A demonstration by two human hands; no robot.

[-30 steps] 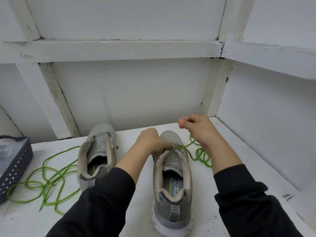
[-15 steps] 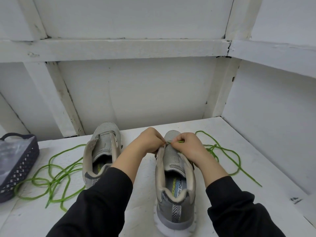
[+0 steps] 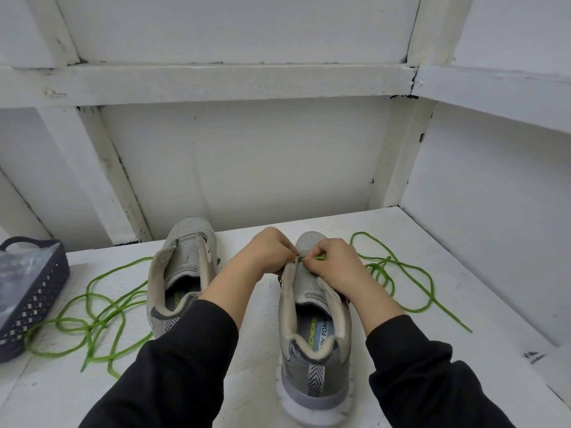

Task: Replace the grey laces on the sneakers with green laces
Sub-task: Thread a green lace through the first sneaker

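Two grey sneakers stand heel toward me on a white shelf. The right sneaker (image 3: 312, 341) is in front of me, the left sneaker (image 3: 182, 267) sits further left with no lace in it. My left hand (image 3: 268, 251) and my right hand (image 3: 335, 262) meet over the right sneaker's front eyelets, both pinching a green lace (image 3: 398, 273) whose tip shows between the fingertips. The rest of that lace trails in loops to the right. A second green lace (image 3: 92, 316) lies tangled on the left.
A dark woven basket (image 3: 34, 301) holding clear plastic sits at the left edge. White walls and beams close in the shelf at the back and right, a short way beyond the shoes.
My right hand came down from its raised pull to the sneaker's eyelets and now meets my left hand. The lace it drew out has dropped in loops on the right.
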